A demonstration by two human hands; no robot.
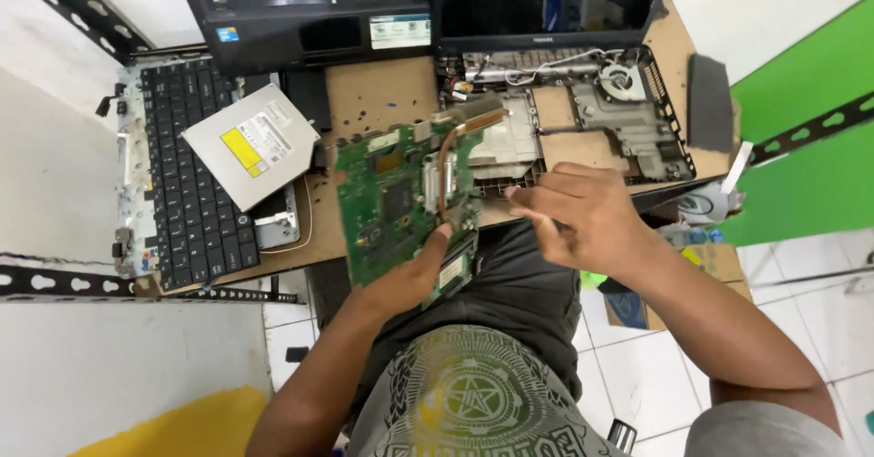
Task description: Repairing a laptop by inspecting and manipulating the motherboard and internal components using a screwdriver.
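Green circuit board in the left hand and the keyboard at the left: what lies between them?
In the head view, a silver optical drive lies between the keyboard and the green circuit board, resting partly on the keyboard.

Green circuit board (391, 204) — glossy lacquer, with a copper pipe (452, 152) of dull metal sheen; the optical drive (252, 145) is brushed grey metal; keyboard (188, 175) keys matt black plastic; the bench top (375, 93) — rough brown fibreboard, perforated

My right hand (583, 220) is motion-blurred; I can't tell what its fingers pinch. My left hand (414, 275) hides the motherboard's (391, 202) lower edge. Above both, 2 laptop lids are cropped.
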